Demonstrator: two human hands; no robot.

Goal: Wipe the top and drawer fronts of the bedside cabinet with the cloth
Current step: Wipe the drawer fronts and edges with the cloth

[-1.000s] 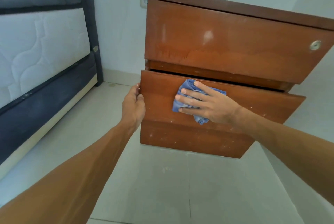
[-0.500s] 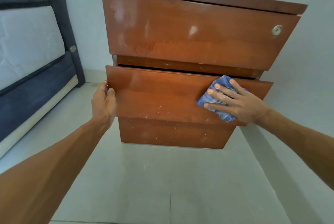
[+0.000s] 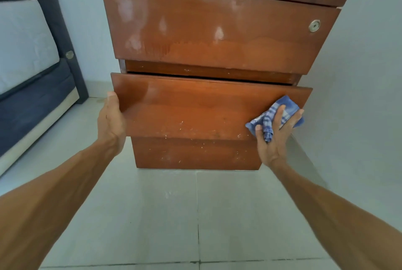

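Cloth (image 3: pixel 287 104) under flat-fingered right hand (image 3: pixel 275 139), on drawer front (image 3: pixel 195 106), left hand (image 3: pixel 111 121) gripping its edge

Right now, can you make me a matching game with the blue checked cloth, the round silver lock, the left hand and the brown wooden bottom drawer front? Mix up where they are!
Things
1. blue checked cloth
2. round silver lock
3. left hand
4. brown wooden bottom drawer front

Places
A. right end of the top drawer front
B. lowest, above the tiled floor
C. under the right hand, right end of the middle drawer front
D. holding the middle drawer front, left edge

Pairs: 1-C, 2-A, 3-D, 4-B
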